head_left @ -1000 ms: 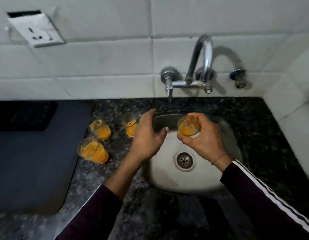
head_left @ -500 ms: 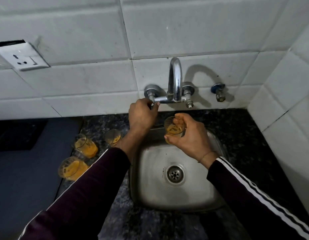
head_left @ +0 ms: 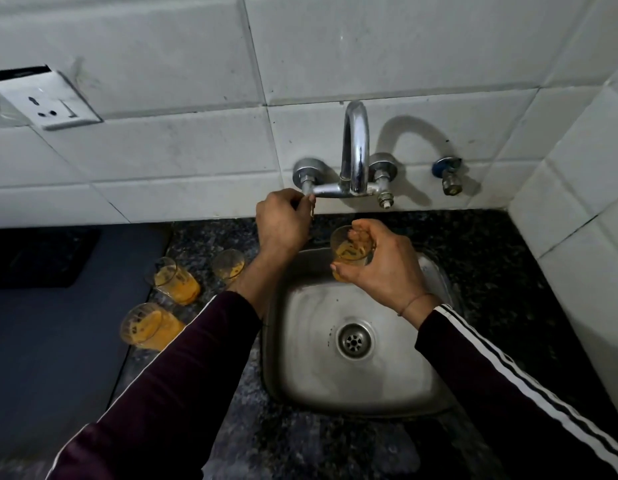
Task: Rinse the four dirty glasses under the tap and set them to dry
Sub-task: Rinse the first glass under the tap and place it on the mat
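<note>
My right hand (head_left: 383, 268) grips a small glass (head_left: 349, 249) smeared with orange residue, held over the back of the steel sink (head_left: 397, 386) below the chrome tap (head_left: 355, 157). My left hand (head_left: 281, 223) curls round the tap's left handle (head_left: 309, 199). No water is visible at the spout. Three more orange-stained glasses stand on the dark granite counter left of the sink: one at the back (head_left: 228, 265), one in the middle (head_left: 174, 280), one nearest me (head_left: 146, 327).
A dark blue mat (head_left: 51, 341) covers the counter at the left. A white wall socket (head_left: 48, 100) sits on the tiled wall. A small angle valve (head_left: 449, 176) juts from the tiles right of the tap. A tiled side wall (head_left: 584, 202) bounds the counter on the right.
My left hand rose from beside the sink to the tap's left handle and now grips it. My right hand carried the glass back under the spout.
</note>
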